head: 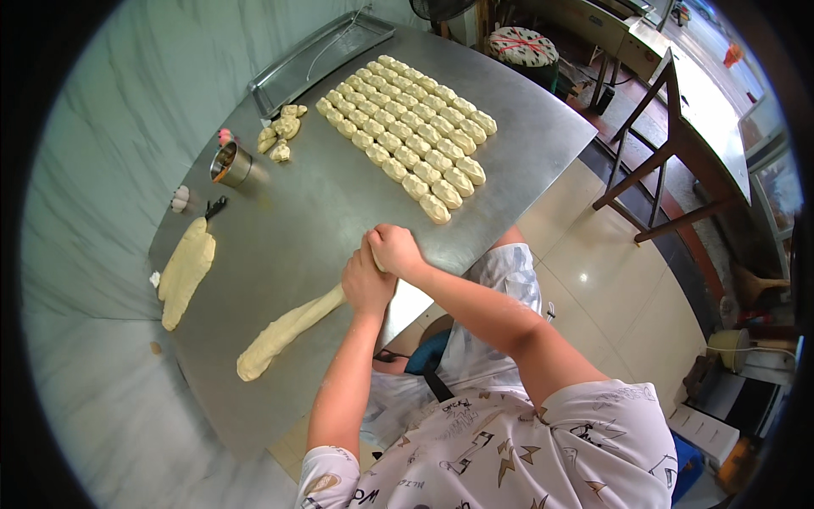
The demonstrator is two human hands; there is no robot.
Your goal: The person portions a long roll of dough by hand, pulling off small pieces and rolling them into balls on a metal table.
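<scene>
A long rope of pale dough lies slantwise on the stainless steel table, thicker at its far-left end. My left hand is wrapped around the rope's near end. Pressed against it, my right hand has its fingers closed on the dough's tip, a bit of which shows between the hands. Beyond them, small dough pieces sit in several close rows. At the left lies a flat strip of dough, with a black handle by its upper end.
A metal cup stands near the marble-patterned wall, close to loose dough scraps. A metal tray lies along the back edge. To the right are a wooden-legged table, a round covered stool and tiled floor.
</scene>
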